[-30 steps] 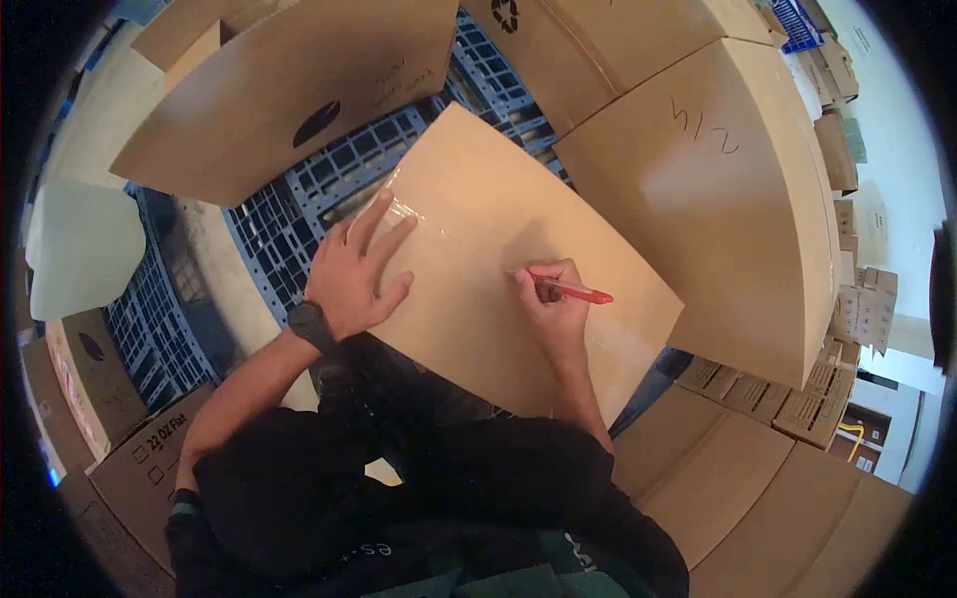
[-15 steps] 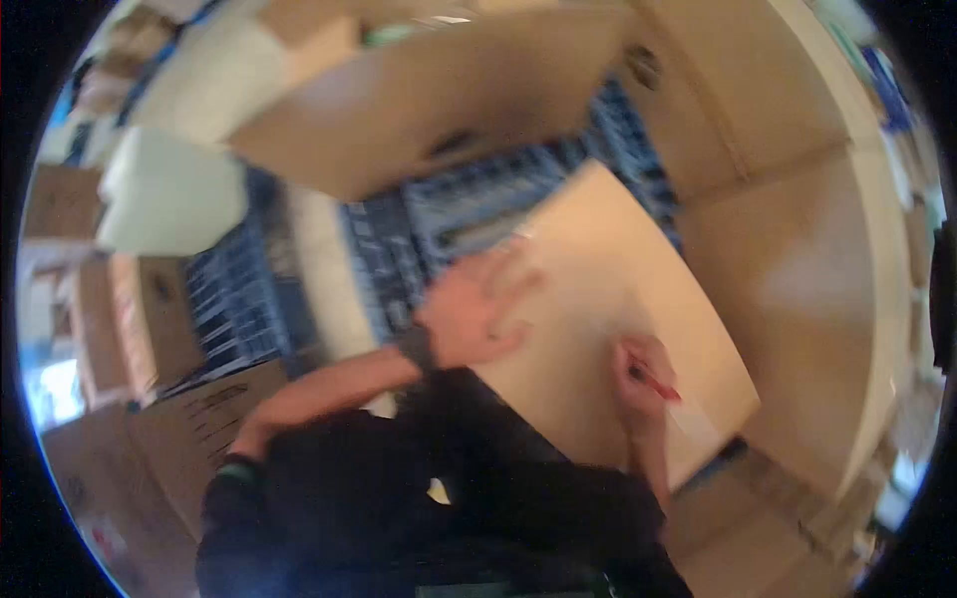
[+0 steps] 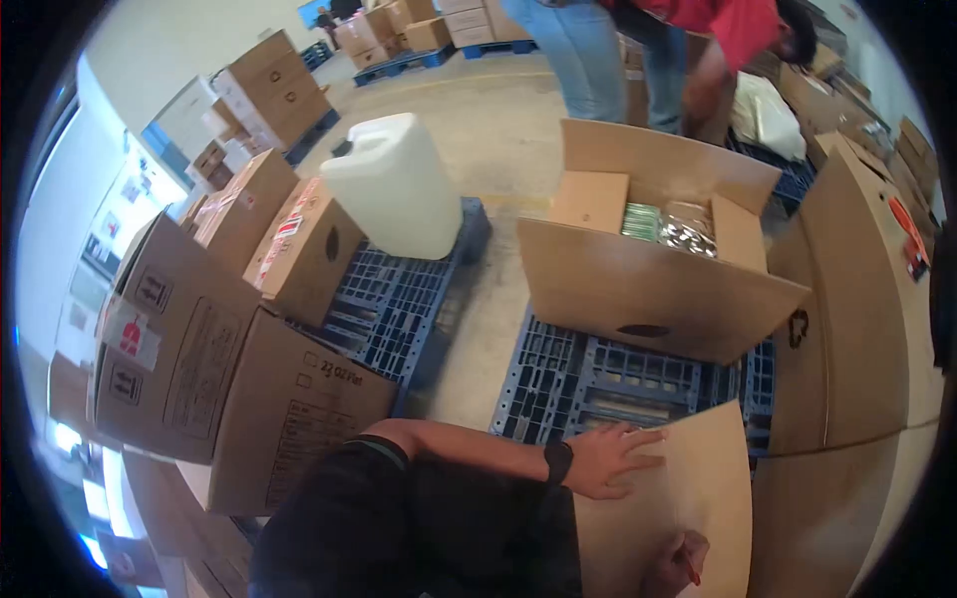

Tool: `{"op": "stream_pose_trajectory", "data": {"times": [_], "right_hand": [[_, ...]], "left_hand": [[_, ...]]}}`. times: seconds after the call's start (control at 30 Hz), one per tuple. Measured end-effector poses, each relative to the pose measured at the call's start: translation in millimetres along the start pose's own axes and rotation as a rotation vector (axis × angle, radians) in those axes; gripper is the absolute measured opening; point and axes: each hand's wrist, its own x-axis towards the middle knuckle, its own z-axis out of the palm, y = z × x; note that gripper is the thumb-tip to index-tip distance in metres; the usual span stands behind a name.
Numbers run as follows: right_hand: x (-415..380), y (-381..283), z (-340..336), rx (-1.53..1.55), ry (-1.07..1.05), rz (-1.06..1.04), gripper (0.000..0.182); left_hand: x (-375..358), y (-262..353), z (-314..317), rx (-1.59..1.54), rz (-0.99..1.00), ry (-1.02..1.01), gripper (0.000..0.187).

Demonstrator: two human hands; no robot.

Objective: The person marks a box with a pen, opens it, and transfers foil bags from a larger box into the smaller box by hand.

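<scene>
My left hand (image 3: 610,460) lies flat with fingers spread on a brown cardboard panel (image 3: 713,468), near its upper left edge. A dark band circles that wrist. Lower on the same panel, my right hand (image 3: 678,560) is closed around a red marker (image 3: 692,572) whose tip points down toward the cardboard. Just past the panel, an open cardboard box (image 3: 658,289) stands on a blue plastic pallet (image 3: 543,379), with green-edged and shiny silvery packs inside it.
Tall cardboard boxes (image 3: 867,299) rise close on my right. At left, labelled cartons (image 3: 189,349) stand beside a second blue pallet (image 3: 384,309) bearing a white jerrycan (image 3: 399,189). Behind the open box, a person in a red top (image 3: 688,60) bends over. Stacked cartons (image 3: 274,90) stand farther back.
The view has swung upward, so the panel and both hands now sit lower in the picture and more surroundings show. The left hand remains spread on the cardboard; the right still grips the marker.
</scene>
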Motion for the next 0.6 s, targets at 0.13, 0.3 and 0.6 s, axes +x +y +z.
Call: {"op": "stream_pose_trajectory", "data": {"times": [0.13,0.3,0.6], "right_hand": [[-9.0,42.2,3.6,0.087,-0.075,0.11,0.041],[-6.1,0.2,-1.9,0.094,0.09,-0.03,0.041],[-20.3,22.6,-5.8,0.033,0.095,-0.056,0.038]], "left_hand": [[-4.4,-6.7,7.7,-0.03,0.05,0.077,0.066],[-5.1,-5.2,1.9,-0.063,0.01,0.031,0.063],[-4.5,-5.9,4.2,-0.079,0.015,0.005,0.06]]}}
